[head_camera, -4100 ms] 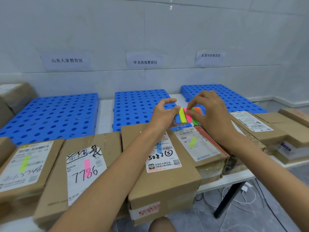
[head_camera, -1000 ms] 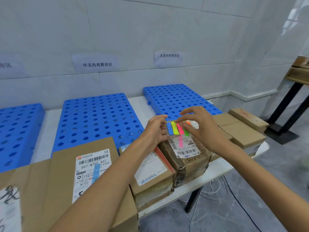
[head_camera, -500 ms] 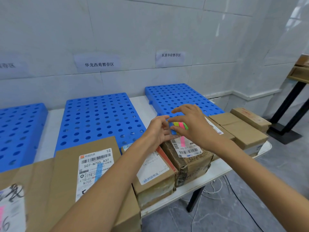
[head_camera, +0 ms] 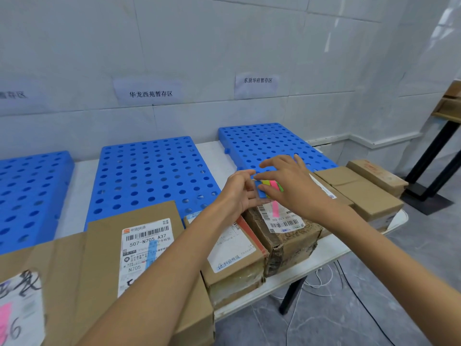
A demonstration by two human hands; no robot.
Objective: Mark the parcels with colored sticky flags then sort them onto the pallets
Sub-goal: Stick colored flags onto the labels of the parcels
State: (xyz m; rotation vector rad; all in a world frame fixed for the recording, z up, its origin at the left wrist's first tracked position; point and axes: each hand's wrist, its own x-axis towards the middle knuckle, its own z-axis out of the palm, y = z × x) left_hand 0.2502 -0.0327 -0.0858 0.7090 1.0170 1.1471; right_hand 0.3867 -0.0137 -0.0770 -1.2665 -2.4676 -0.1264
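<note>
Several parcels (head_camera: pixel 149 248) line the near edge of the table (head_camera: pixel 324 253), labels up so flags can go on them; the nearest left one shows a pink flag, the next a blue. Beyond them, over a worn parcel (head_camera: pixel 284 231) already flagged pink, the left hand (head_camera: pixel 239 193) holds the flag pad (head_camera: pixel 270 184) steady in a pinching grip. The right hand (head_camera: pixel 291 188) narrows thumb and forefinger onto its blue flag (head_camera: pixel 260 194), apparently to peel one. Plain boxes (head_camera: pixel 369 196) to the right look unflagged. Farthest, blue pallets (head_camera: pixel 149 171) wait beneath wall signs (head_camera: pixel 149 93), likely sorting destinations.

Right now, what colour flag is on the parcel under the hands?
The flag is pink; head view.
</note>
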